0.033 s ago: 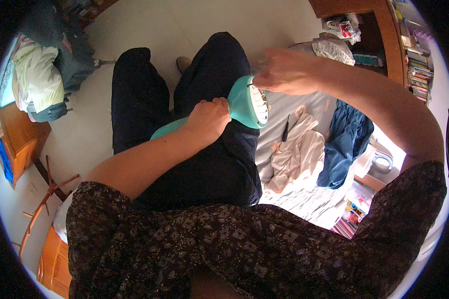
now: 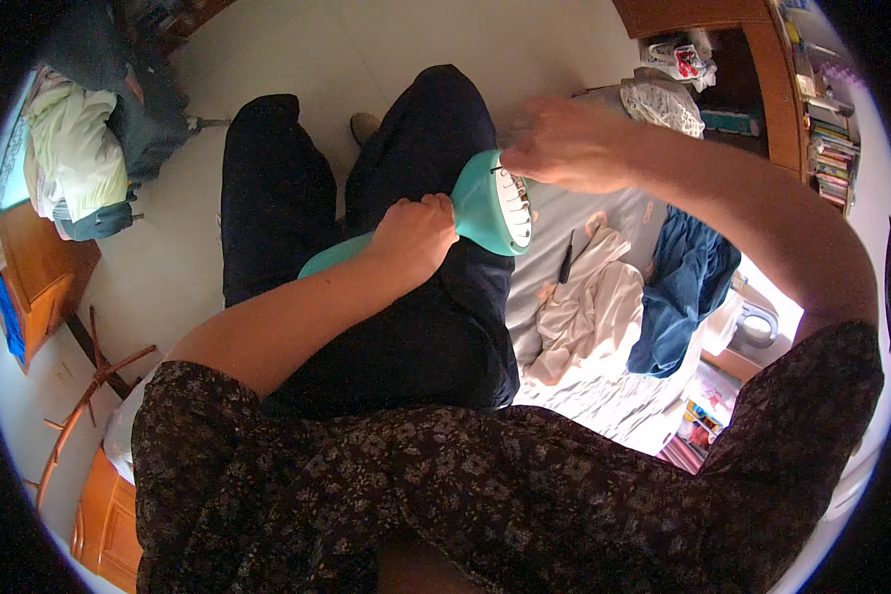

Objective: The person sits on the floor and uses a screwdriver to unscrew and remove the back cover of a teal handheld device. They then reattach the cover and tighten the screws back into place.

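Hardly anything had moved since the earlier frame: the right arm and the cloths beside the lap had slipped a trace leftward in view, while both hands stayed at the same spots on the tool. The left hand (image 2: 416, 233) was closed in a fist around the neck of a teal tool (image 2: 477, 213), gripping it just behind its flared head; more of the teal handle showed past the wrist. That head faced right, its white face lined with thin, dark, tooth-like marks. Above it, the right hand (image 2: 554, 144) had its fingers bent down to the upper edge of the white face; whether they pinched anything I could not tell. The tool was over the person's lap, in front of the dark trousers (image 2: 287, 198); whether it rested on them was unclear.

To the right of the lap spread a grey, patterned sheet (image 2: 546, 230), with a slim dark object (image 2: 566, 259) lying near a crumpled pale cloth (image 2: 604, 307). Just beside that lay a dark blue cloth (image 2: 685, 297). Farther up on the right were a white bag (image 2: 663, 104) and a row of books (image 2: 835, 163); 1 shoe (image 2: 364, 126) showed between the knees.
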Available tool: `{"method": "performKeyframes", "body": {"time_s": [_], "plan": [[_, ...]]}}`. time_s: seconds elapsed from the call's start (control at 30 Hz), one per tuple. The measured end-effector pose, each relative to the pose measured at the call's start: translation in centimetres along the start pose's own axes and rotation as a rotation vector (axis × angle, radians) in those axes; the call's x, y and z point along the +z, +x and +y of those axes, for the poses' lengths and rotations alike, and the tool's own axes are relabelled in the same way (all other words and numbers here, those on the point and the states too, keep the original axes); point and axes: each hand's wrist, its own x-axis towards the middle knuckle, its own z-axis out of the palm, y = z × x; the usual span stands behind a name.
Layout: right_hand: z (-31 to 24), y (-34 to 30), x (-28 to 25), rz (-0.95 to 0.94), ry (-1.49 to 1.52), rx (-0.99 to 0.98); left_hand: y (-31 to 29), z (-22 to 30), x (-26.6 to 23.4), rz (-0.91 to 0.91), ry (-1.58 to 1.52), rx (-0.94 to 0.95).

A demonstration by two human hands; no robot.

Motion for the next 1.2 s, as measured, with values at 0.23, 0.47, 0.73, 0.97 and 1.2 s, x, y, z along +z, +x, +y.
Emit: {"method": "performKeyframes", "body": {"time_s": [0.23,0.47,0.73,0.97,1.2], "plan": [[-1.3,-0.8,1.0,0.041,1.046,0.918,0.2,0.1,0.8,0.009,0.060,0.005],[-1.7,-0.4,2.6,-0.048,0.705,0.869,0.0,0.5,0.7,0.044,0.107,-0.012],[-3.3,-0.4,0.6,-0.037,0.324,0.461,-0.2,-0.1,0.6,0.079,0.063,0.037],[-0.8,0.3,-1.4,-0.127,-0.090,-0.058,0.0,0.0,0.4,0.014,-0.021,-0.031],[-2.4,0.5,1.5,0.363,0.514,0.803,-0.2,0.0,0.1,0.091,0.009,0.007]]}}
